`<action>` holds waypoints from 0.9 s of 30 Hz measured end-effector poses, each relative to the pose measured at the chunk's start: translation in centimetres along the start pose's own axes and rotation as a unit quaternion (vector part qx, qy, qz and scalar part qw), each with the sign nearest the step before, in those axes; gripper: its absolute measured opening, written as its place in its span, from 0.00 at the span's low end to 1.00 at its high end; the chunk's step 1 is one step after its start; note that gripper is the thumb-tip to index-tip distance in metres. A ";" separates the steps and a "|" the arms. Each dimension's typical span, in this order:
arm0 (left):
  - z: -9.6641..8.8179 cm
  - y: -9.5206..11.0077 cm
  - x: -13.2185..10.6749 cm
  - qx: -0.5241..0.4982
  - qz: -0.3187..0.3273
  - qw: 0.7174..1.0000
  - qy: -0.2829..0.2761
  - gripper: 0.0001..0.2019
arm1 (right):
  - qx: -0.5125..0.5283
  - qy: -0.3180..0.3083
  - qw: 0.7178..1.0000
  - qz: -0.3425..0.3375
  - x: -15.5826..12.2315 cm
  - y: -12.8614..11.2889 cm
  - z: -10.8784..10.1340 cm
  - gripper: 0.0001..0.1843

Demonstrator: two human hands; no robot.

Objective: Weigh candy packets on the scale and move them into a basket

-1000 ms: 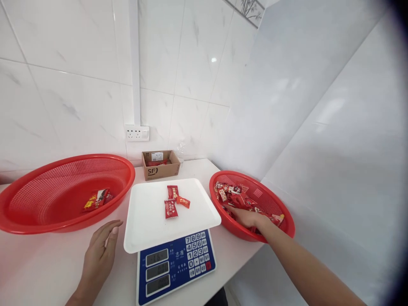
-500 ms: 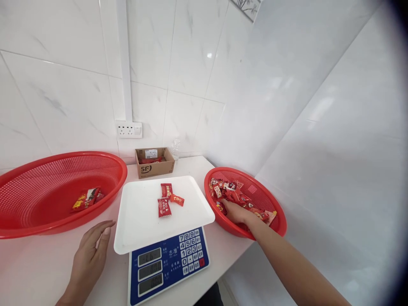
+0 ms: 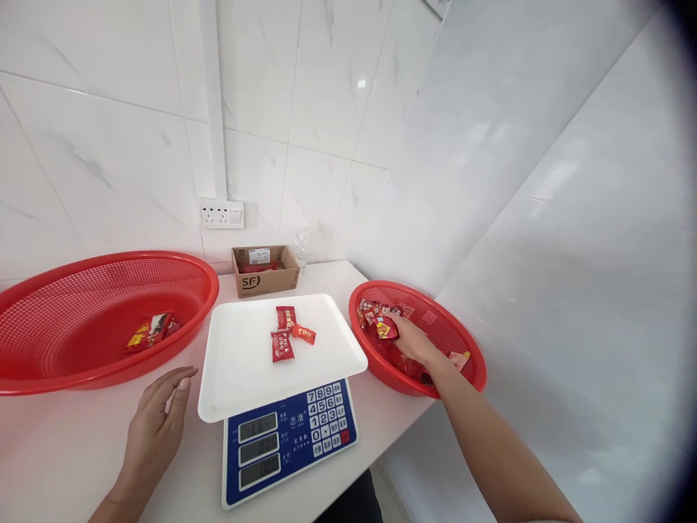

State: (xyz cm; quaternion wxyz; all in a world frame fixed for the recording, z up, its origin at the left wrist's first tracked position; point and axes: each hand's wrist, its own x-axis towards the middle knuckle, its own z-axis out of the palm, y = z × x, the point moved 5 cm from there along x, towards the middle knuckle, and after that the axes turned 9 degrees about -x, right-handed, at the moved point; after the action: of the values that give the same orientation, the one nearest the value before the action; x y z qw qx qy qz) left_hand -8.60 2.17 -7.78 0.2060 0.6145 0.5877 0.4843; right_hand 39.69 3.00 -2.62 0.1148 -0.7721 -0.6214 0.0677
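Over the smaller red basket [image 3: 468,327] on the right, my right hand [image 3: 409,340] has its fingers closed on a red snack packet [image 3: 387,328] with a yellow design. Beneath it lie several other red wrapped snacks [image 3: 373,311]. My left hand [image 3: 157,418] is at the table, left of the scale, fingers stretched out and nothing in them. Between the hands stands a digital scale [image 3: 291,443] with a white tray [image 3: 239,370]. Two dark red packets [image 3: 282,346] and a smaller orange-red one [image 3: 303,333] lie on the tray.
A large red basket [image 3: 33,319] on the left holds a few packets [image 3: 148,333]. Behind the tray sits a small cardboard box [image 3: 269,282] with red items inside, a clear plastic bottle [image 3: 301,245] beside it. Tiled wall [image 3: 255,181] bounds the table at the back.
My right hand has risen a little out of the snacks, and a red packet now shows in its fingers. My left hand stays in about the same place. The view has shifted slightly.
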 end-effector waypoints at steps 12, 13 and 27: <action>0.0 0.4 0.0 0.015 -0.033 0.999 -0.024 0.23 | 0.166 0.103 0.981 0.022 0.3 0.7 -1.5 0.34; 0.0 0.4 0.1 0.015 -0.031 0.999 -0.023 0.23 | 0.171 0.105 0.979 0.024 0.4 0.9 -1.5 0.35; 0.0 -0.1 0.0 0.009 -0.012 1.000 -0.006 0.23 | 0.163 0.186 0.967 0.065 -0.3 0.5 -3.0 0.16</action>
State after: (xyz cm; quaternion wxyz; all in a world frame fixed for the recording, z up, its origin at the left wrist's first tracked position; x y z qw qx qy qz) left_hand -8.68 2.16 -7.89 0.2095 0.6122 0.5981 0.4729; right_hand 40.83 2.36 0.18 0.3482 -0.7806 -0.5182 0.0304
